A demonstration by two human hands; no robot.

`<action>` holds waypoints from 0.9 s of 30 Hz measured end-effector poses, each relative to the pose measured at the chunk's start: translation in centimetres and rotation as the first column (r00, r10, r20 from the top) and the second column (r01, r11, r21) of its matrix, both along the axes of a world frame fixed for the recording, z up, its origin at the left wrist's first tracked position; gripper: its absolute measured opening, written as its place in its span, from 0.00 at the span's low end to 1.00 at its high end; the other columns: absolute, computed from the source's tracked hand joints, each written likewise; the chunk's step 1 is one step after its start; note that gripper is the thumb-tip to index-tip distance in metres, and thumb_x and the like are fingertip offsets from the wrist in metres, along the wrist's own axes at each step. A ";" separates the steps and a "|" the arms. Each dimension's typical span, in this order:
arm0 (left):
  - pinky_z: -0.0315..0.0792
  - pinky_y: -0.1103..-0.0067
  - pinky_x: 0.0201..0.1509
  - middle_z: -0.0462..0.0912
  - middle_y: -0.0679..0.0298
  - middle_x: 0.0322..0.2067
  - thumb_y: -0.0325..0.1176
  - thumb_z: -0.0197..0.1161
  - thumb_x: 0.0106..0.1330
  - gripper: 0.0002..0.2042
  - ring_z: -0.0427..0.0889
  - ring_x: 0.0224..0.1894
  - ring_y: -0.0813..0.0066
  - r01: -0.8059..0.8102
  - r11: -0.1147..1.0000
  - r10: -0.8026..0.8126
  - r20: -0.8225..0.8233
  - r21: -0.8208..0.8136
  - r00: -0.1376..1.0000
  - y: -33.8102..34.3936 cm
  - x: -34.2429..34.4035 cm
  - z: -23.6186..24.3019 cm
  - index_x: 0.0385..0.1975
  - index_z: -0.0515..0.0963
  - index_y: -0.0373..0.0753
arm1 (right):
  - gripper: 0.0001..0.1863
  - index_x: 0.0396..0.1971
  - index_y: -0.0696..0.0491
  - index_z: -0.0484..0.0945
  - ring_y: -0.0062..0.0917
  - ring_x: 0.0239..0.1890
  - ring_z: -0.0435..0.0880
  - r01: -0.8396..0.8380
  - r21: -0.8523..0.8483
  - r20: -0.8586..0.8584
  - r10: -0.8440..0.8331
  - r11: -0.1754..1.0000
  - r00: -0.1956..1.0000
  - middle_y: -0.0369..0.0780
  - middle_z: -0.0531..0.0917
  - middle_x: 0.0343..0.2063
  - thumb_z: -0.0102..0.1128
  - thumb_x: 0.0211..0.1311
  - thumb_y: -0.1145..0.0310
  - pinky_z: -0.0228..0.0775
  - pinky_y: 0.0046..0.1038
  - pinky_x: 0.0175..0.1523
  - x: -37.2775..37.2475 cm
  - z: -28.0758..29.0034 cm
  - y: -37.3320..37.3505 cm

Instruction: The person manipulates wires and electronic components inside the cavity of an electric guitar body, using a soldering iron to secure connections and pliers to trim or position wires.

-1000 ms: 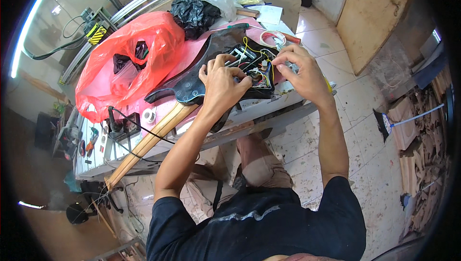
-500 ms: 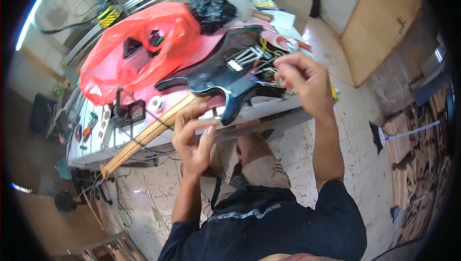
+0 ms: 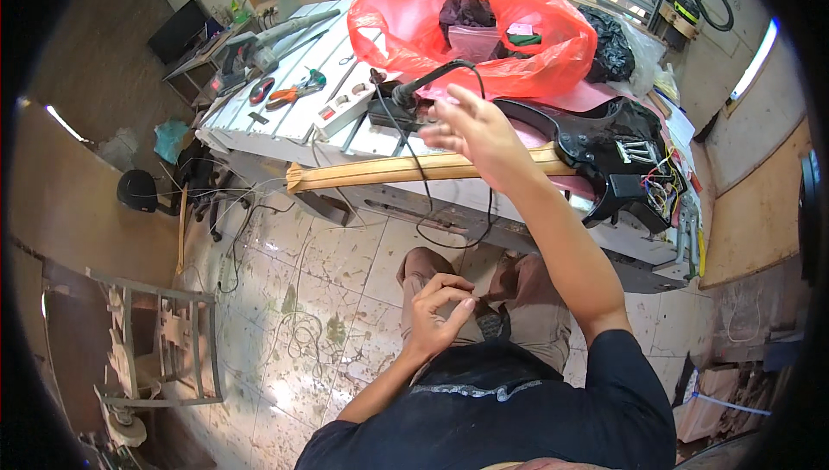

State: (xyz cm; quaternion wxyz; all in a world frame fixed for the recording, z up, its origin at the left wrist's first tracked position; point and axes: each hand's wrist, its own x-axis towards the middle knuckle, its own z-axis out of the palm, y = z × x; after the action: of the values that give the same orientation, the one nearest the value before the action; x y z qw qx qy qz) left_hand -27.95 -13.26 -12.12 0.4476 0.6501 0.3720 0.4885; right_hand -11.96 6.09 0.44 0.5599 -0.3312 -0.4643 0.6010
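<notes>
My right hand (image 3: 473,135) is raised over the front of the workbench, fingers spread and slightly blurred. It holds nothing visible and is nearest to a black corded tool (image 3: 432,81), whose cable loops over the bench edge. Below the hand runs the pale wooden neck (image 3: 371,171) of an electric guitar. The guitar's black body (image 3: 596,146) lies on the right, with loose coloured wires (image 3: 661,189) and several metal posts (image 3: 637,152) on it. Low before my lap is my left hand (image 3: 440,319), its thumb and fingertips together; anything between them is too small to make out.
A large red plastic bag (image 3: 553,29) stands at the back, beside a black bag (image 3: 609,42). On the bench's left lie a white power strip (image 3: 344,111), orange-handled pliers (image 3: 294,94) and a red-and-black tool (image 3: 262,90). Grey pliers (image 3: 688,232) hang near the right corner.
The view has swung left. My right hand has moved from the guitar's wires to near the black corded tool, and its fingers have spread. My left hand has drawn back from the neck toward my lap.
</notes>
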 end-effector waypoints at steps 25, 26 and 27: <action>0.75 0.65 0.62 0.84 0.49 0.51 0.31 0.70 0.64 0.16 0.83 0.55 0.52 0.208 0.775 0.209 -0.553 0.597 0.807 21.3 4.3 11.5 0.52 0.84 0.36 | 0.28 0.63 0.55 0.76 0.19 0.37 0.74 0.909 0.330 -0.553 -0.728 0.254 0.404 0.39 0.86 0.40 0.52 0.80 0.46 0.69 0.26 0.44 22.1 1.7 -24.5; 0.74 0.63 0.64 0.83 0.49 0.54 0.33 0.70 0.63 0.19 0.81 0.58 0.49 0.274 0.770 0.231 -0.652 0.576 0.722 23.3 5.4 11.2 0.54 0.83 0.38 | 0.28 0.63 0.55 0.76 0.19 0.37 0.74 0.940 0.274 -0.558 -0.762 0.204 0.328 0.39 0.86 0.41 0.52 0.80 0.46 0.69 0.26 0.44 23.3 0.7 -26.1; 0.73 0.62 0.65 0.82 0.47 0.55 0.37 0.71 0.62 0.23 0.80 0.59 0.49 0.324 0.804 0.191 -0.733 0.498 0.653 25.2 5.9 10.8 0.58 0.82 0.39 | 0.28 0.62 0.55 0.76 0.19 0.37 0.74 0.965 0.218 -0.562 -0.789 0.147 0.247 0.39 0.85 0.41 0.52 0.80 0.47 0.69 0.25 0.44 24.2 -0.4 -27.4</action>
State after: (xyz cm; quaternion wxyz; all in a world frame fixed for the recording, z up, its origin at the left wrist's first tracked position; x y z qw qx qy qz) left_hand -22.02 11.93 -1.31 0.0453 0.9115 0.3266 0.2460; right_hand 12.28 -21.30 0.03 0.9357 -0.2704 -0.2233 0.0384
